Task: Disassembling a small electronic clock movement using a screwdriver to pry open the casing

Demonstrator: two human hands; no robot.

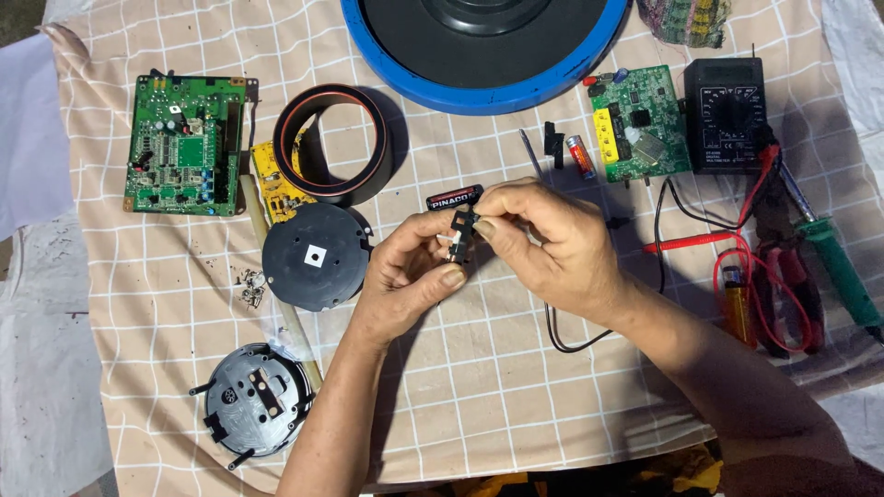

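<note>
Fingers (453,276) of the left hand (410,281) and right hand (552,241) pinch one small black part (460,232) tight above the checked cloth (479,377), near a round black disc (316,256).

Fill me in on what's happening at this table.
A person holds a small black part between both hands, left hand under it, right hand pinching from above. Around them on the checked cloth lie a green circuit board, a round black disc, a multimeter and a soldering iron.
</note>
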